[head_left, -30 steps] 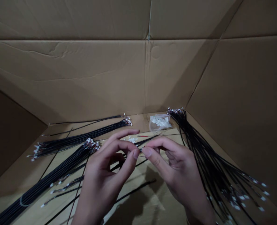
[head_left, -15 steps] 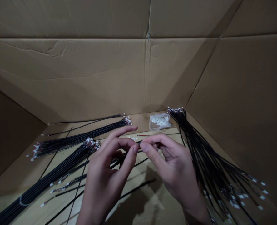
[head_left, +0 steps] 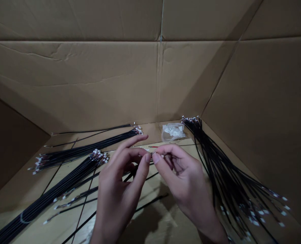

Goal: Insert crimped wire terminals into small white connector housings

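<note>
1. Left hand point(head_left: 119, 179) and right hand point(head_left: 183, 179): both closed, pinching one thin black insulated wire point(head_left: 151, 153) between them.
2. Wire position: above mid-width of the corrugated cardboard carton floor point(head_left: 150, 132).
3. Handling: judged light, limp, easily bent; grip insulation near the end, sparing the tiny connector.
4. Long black wire bundle point(head_left: 216, 169): along right edge.
5. Clear plastic bag of white connectors point(head_left: 173, 131): at far edge.

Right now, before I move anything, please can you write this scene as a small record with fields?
Left hand: pinching a thin black wire
Right hand: pinching the same wire, fingertips near the left hand's
Right of hands: loose bundle of black wires with white connectors
Left of hands: similar black wire bundle
Behind hands: clear plastic bag of white connectors
Around: cardboard box wall
</note>
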Available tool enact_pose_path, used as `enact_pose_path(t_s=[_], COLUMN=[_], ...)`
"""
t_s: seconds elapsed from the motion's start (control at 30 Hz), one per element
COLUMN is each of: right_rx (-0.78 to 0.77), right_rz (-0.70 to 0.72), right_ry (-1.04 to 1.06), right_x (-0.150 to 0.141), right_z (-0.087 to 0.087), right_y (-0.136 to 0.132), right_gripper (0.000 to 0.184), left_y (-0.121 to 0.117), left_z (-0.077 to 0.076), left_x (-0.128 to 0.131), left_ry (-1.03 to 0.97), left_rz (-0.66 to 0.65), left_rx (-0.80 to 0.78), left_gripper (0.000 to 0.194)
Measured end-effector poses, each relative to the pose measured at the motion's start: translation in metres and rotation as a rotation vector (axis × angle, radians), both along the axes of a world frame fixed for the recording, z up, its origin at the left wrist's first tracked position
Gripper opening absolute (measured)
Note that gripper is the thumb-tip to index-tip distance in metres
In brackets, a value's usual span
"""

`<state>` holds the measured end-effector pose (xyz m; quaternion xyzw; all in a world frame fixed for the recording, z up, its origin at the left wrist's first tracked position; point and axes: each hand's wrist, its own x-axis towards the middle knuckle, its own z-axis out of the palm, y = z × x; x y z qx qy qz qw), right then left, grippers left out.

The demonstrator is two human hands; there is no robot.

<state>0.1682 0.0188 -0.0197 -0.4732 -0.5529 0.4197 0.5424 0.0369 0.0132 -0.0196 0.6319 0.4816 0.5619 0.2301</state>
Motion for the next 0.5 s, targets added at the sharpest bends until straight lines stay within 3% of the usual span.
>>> enact_pose_path(t_s=[0.2, 0.37, 0.5], right_rx=[-0.073, -0.06, -0.009], right_rz=[0.067, 0.084, 0.064], right_ry=[0.09, 0.028, 0.015], right_x=[0.004, 0.006, 0.003], right_z=[0.001, 0.0, -0.001], right_y=[0.003, 0.001, -0.001], right_gripper=[0.016, 0.016, 0.013], left_y=[0.002, 0.004, 0.001], left_z=[-0.003, 0.003, 0.007], left_x=[-0.005, -0.011, -0.006], left_ry=[0.067, -0.001, -0.114], left_rz=[-0.018, -0.098, -0.02], left_rx=[0.025, -0.111, -0.183], left_gripper=[0.013, 0.011, 0.016])
